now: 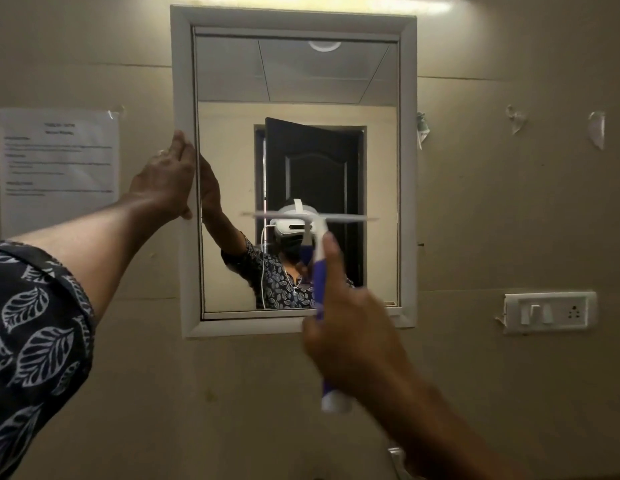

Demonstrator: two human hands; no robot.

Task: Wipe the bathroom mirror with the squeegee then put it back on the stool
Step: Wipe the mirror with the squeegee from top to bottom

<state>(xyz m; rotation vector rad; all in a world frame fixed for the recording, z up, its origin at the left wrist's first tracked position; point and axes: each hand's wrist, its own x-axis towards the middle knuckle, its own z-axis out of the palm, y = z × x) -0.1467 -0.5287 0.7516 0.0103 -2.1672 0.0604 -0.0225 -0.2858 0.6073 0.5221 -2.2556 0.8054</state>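
A mirror (228, 81) in a white frame (407, 168) hangs on the beige wall. My right hand (350, 334) grips the purple-and-white handle of the squeegee (319, 268). Its white blade lies level against the glass around mid-height, right of centre. My left hand (166, 174) rests on the frame's left edge, fingers wrapped round the rim. The glass reflects a person with a headset and a dark door. The stool is out of view.
A printed paper notice (59, 168) is taped to the wall left of the mirror. A white switch and socket plate (549, 311) sits lower right. Torn tape scraps (516, 117) cling to the wall on the right. A strip light glows above the frame.
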